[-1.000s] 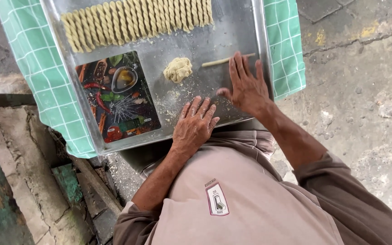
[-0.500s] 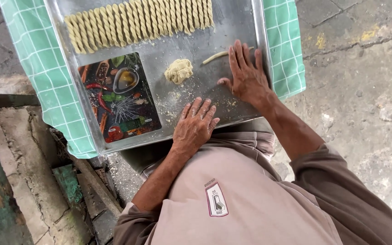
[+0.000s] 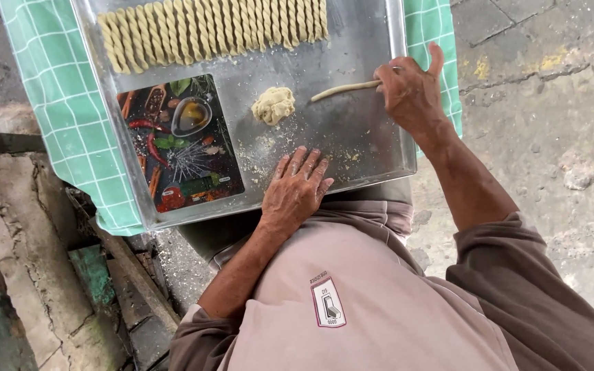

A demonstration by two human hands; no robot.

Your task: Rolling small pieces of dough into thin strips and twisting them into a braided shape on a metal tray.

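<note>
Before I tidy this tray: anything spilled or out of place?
Yes: loose crumbs and flour dust lie scattered on the metal tray between the dough lump and the left hand. The twisted dough sticks sit in a neat row.

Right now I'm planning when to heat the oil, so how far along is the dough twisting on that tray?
Done: a full row of twisted dough sticks lines the far side of the metal tray. In hand: the right hand holds one end of a thin rolled dough strip, not yet twisted, while the left hand rests flat on the tray. Left: one small dough lump.
</note>
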